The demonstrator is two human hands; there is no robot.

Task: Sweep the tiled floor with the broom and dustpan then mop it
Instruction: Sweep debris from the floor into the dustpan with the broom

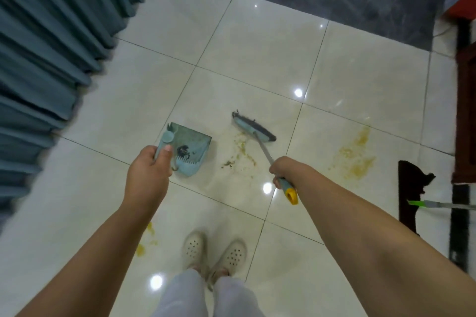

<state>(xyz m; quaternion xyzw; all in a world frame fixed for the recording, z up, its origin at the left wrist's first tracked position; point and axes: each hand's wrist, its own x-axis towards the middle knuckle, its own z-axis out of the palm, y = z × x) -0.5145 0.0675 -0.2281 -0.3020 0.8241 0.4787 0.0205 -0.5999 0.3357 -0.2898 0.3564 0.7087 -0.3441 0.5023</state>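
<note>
Your arms are bare up to the frame edge, no sleeves showing, no watch, rings or bands on your left hand (148, 167) or right hand (284, 170). You're in light grey-white trousers (206, 296), loose fit. Footwear: cream perforated clogs (213, 252), rounded toes, rows of small vent holes on top. Both are a bit blurred.

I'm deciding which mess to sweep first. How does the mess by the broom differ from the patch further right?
The mess by the broom is thin, scattered and has dark bits; the right patch is a denser yellow smear. The broom head sits just behind the first, with the dustpan to its left; the right patch lies nearer the mop. Both are yellowish, on the pale tiles.
</note>
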